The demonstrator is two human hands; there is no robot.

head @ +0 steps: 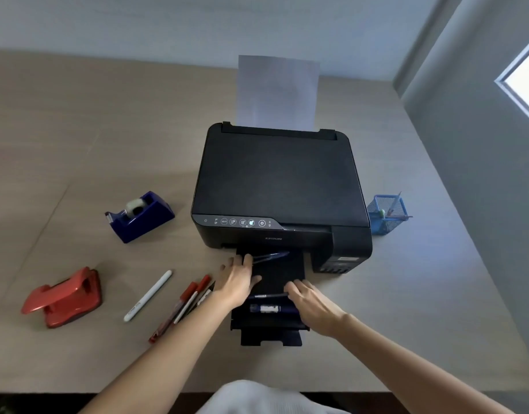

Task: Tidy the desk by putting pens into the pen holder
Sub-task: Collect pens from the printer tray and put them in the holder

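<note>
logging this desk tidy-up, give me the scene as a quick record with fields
setting: desk with a black printer in the middle
pen holder: blue mesh pen holder right of the printer, a few items already in it
pens on tray: blue pen, dark pen, blue marker on the printer tray
pens on desk: white pen, red pens left of the tray
left hand: at the blue pen, grip unclear
right hand: fingers on the dark pen
other items: tape dispenser, red hole punch
</note>
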